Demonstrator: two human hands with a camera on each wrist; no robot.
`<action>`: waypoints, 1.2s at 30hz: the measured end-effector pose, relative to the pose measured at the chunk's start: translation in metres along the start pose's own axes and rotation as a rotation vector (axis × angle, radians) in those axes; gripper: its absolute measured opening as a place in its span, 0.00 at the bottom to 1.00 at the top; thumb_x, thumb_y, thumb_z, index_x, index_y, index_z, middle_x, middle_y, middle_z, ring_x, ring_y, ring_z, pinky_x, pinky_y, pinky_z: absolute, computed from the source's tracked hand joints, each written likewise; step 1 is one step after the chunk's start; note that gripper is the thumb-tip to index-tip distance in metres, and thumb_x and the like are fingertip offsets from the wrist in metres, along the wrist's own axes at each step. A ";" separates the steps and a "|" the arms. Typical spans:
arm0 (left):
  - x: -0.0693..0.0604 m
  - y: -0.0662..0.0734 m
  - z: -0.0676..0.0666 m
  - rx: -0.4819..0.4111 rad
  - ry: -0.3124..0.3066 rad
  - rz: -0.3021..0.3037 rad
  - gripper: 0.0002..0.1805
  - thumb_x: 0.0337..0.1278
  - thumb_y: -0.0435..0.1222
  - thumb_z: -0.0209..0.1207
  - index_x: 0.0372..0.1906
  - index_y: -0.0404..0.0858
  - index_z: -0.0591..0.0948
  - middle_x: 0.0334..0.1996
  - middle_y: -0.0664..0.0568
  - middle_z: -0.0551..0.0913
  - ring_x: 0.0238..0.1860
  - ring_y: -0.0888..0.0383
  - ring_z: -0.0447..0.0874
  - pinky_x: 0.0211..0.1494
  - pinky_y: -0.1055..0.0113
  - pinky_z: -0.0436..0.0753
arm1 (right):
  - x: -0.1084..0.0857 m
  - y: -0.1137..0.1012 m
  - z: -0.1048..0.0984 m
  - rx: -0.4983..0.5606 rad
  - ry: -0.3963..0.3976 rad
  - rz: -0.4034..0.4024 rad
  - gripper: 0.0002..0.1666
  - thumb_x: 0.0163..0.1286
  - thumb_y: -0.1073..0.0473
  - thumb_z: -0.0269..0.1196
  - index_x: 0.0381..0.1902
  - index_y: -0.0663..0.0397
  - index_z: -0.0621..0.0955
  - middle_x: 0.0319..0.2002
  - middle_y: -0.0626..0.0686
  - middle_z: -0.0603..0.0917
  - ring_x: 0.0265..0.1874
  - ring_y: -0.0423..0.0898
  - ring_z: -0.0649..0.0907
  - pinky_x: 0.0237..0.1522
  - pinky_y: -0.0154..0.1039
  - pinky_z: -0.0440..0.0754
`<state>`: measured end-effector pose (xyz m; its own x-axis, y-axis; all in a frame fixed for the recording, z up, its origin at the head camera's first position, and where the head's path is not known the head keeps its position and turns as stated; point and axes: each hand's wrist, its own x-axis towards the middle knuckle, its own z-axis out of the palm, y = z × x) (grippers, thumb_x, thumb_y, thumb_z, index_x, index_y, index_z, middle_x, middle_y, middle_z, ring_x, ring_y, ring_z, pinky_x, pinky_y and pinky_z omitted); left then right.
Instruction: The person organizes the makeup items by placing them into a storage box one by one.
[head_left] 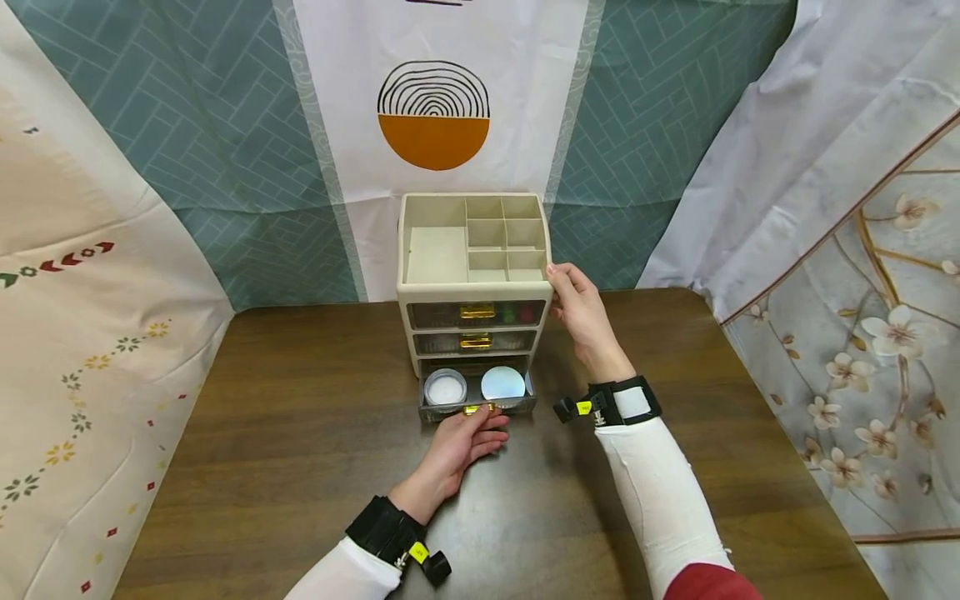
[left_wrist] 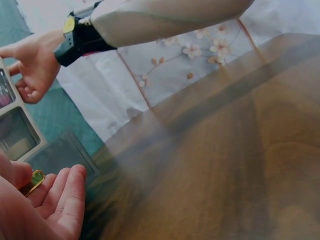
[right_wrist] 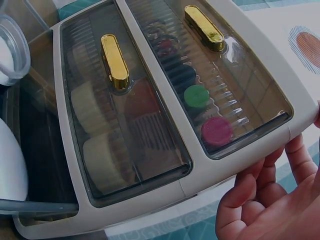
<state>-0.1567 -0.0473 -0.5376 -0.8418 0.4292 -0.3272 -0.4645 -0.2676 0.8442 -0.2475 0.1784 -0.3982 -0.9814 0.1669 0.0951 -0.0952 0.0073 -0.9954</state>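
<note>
A cream desktop drawer organizer (head_left: 472, 291) stands at the table's far edge, its bottom drawer (head_left: 438, 412) pulled out. Inside that drawer sit a round clear-sided container with white contents (head_left: 446, 388) and a shiny pale disc (head_left: 502, 383). My left hand (head_left: 461, 450) pinches the drawer's gold handle (left_wrist: 36, 181) between thumb and fingers, the other fingers extended below. At the organizer's right side, my right hand (head_left: 583, 312) grips the upper front corner, with the thumb on the edge and fingers curled against the side wall.
Two closed drawers sit above. The top one holds items with a green cap (right_wrist: 196, 96) and a magenta cap (right_wrist: 217, 131); the middle one has pale round pieces (right_wrist: 102, 165). Patterned cloth (head_left: 315, 150) hangs behind the brown wooden table (head_left: 285, 467).
</note>
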 end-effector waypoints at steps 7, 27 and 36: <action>0.018 0.009 0.002 0.008 0.035 0.027 0.26 0.87 0.42 0.51 0.68 0.21 0.75 0.58 0.33 0.86 0.40 0.60 0.91 0.48 0.68 0.87 | 0.000 0.001 -0.001 0.001 0.002 0.000 0.12 0.84 0.44 0.59 0.45 0.44 0.80 0.35 0.45 0.81 0.37 0.41 0.81 0.40 0.36 0.73; 0.054 0.028 0.002 0.056 0.129 0.055 0.27 0.87 0.45 0.51 0.67 0.23 0.77 0.61 0.31 0.84 0.42 0.58 0.91 0.46 0.68 0.87 | 0.001 0.000 -0.001 0.014 0.003 -0.007 0.11 0.84 0.46 0.59 0.43 0.43 0.80 0.35 0.45 0.82 0.36 0.42 0.80 0.37 0.35 0.71; 0.057 0.032 0.003 0.064 0.132 0.055 0.26 0.88 0.44 0.49 0.68 0.23 0.76 0.62 0.30 0.83 0.41 0.59 0.90 0.45 0.68 0.87 | 0.002 0.000 -0.001 0.015 -0.002 -0.002 0.11 0.84 0.46 0.59 0.43 0.44 0.80 0.36 0.46 0.82 0.37 0.42 0.80 0.41 0.40 0.72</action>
<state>-0.2192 -0.0291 -0.5280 -0.8965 0.2971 -0.3288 -0.4015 -0.2306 0.8864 -0.2490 0.1801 -0.3984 -0.9815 0.1649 0.0974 -0.0999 -0.0069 -0.9950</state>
